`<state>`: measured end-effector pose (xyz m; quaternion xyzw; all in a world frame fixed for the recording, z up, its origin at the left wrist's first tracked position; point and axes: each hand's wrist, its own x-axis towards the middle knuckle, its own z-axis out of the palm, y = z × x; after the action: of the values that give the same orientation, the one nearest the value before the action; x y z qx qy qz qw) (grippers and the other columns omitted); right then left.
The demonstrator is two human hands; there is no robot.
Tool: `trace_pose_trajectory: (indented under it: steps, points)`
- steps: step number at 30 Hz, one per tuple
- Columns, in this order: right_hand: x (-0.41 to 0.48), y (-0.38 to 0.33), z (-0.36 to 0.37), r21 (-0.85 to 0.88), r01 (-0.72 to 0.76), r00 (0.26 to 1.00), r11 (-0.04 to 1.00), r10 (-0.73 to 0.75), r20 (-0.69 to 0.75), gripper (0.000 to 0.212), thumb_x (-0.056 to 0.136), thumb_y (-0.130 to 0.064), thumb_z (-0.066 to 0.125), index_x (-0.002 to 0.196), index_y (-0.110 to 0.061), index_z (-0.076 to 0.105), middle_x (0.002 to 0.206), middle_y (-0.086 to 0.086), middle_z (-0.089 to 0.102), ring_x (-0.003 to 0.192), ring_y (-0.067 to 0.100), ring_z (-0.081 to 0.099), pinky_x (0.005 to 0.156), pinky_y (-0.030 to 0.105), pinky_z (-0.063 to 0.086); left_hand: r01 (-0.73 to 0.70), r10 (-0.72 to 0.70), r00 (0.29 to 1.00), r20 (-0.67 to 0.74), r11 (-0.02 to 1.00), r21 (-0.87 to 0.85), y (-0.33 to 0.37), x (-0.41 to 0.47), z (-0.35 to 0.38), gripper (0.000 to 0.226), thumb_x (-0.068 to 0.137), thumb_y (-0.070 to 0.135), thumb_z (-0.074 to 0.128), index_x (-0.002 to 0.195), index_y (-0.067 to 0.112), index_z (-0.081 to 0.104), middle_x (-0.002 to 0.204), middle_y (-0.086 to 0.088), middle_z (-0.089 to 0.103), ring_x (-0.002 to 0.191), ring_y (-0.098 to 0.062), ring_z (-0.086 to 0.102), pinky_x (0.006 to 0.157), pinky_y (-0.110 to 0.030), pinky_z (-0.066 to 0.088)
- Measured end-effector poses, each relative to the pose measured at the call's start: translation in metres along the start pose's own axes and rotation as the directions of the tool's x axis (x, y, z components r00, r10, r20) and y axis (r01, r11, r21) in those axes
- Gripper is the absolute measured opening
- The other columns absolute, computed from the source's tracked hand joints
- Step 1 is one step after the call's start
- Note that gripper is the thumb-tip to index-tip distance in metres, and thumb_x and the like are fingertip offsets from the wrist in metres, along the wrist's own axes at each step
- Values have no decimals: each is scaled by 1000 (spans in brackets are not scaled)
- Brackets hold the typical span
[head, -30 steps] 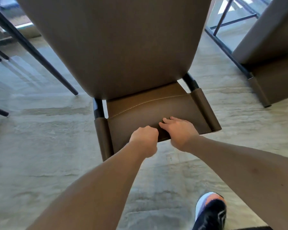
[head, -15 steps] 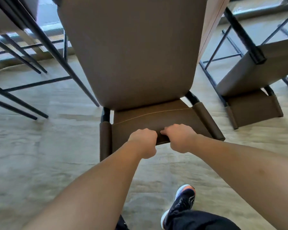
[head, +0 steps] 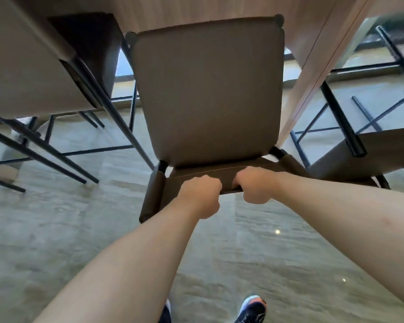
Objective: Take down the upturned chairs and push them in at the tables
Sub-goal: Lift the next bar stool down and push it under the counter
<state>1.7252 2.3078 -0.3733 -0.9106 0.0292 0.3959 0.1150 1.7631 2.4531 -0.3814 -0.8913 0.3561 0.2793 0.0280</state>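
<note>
Both your arms reach forward, forearms bare and nearly straight, converging toward the middle of the view. Your left hand (head: 200,197) is fisted, back of the hand up, with its fingers curled round the near edge of the chair back (head: 228,181) and the tips hidden. Your right hand (head: 254,186) grips the same edge just beside it, also fisted. The two hands are near each other but apart. Wrists run roughly in line with the forearms.

Grey marbled floor (head: 56,229) under fingers (head: 210,185). Dark shoe (head: 252,308) w/ orange toe well behind them, slightly rt. Light glint (head: 277,231) on floor betw. them. Black-framed window (head: 364,54) far beyond, upper rt.
</note>
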Motion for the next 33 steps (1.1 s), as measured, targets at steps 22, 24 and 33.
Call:
trace_pose_trajectory:
  steps: [22, 24, 33]
  points:
    - [4, 12, -157, -40, -85, 928, 996, 65, -367, 28, 85, -7, 50, 65, -26, 51, 68, -1, 59, 62, 20, 56, 48, 28, 38, 5, 43, 887, -460, 995, 104, -51, 56, -137, 29, 88, 50, 56, 80, 23, 63, 67, 4, 55, 63, -23, 54, 55, -28, 34]
    - [5, 8, -167, -47, -133, 889, 990, 98, -448, 22, 84, -7, 49, 72, -25, 56, 68, -2, 57, 60, 18, 55, 48, 27, 37, 56, -58, 890, -452, 998, -17, -48, 61, -148, 25, 90, 45, 57, 82, 22, 64, 67, 3, 54, 63, -24, 54, 56, -29, 36]
    - [27, 1, -200, 17, -231, 771, 973, 193, -607, 10, 83, -19, 57, 77, -22, 63, 64, -4, 58, 59, 18, 58, 55, 28, 50, -31, 2, 922, -388, 997, -68, -63, 76, -198, 18, 76, 12, 54, 84, 23, 66, 69, 1, 59, 61, -23, 55, 54, -29, 40]
